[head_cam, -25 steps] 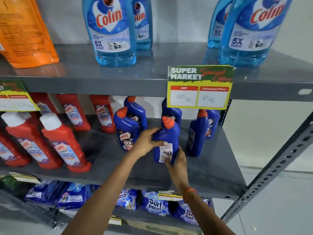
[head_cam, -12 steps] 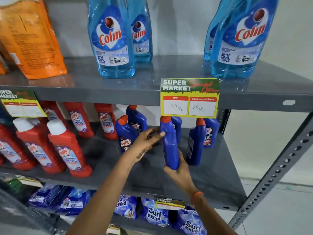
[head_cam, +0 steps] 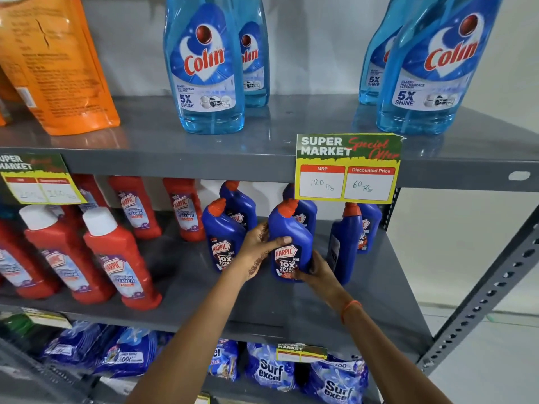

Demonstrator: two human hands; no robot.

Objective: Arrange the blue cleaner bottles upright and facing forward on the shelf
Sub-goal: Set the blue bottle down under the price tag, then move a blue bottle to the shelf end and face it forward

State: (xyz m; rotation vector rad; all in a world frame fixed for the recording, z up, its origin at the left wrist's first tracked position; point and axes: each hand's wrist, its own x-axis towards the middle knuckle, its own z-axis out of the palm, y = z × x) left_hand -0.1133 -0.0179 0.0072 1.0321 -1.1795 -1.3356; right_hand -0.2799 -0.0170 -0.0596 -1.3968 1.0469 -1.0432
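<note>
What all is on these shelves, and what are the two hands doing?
Blue Harpic bottles: six in view, dark blue with orange-red caps, middle shelf; the front right one is turned side-on.
Held bottle: one of those six, label facing forward.
Red Harpic bottles: several, red, middle shelf at left.
Colin bottles: four, light blue, top shelf.
Orange pouch: one, top shelf at left.
Price tag: yellow and green, top shelf's edge.
Surf Excel packs: blue, bottom shelf.
Left hand: grips the held bottle.
Right hand: supports its base.
</note>
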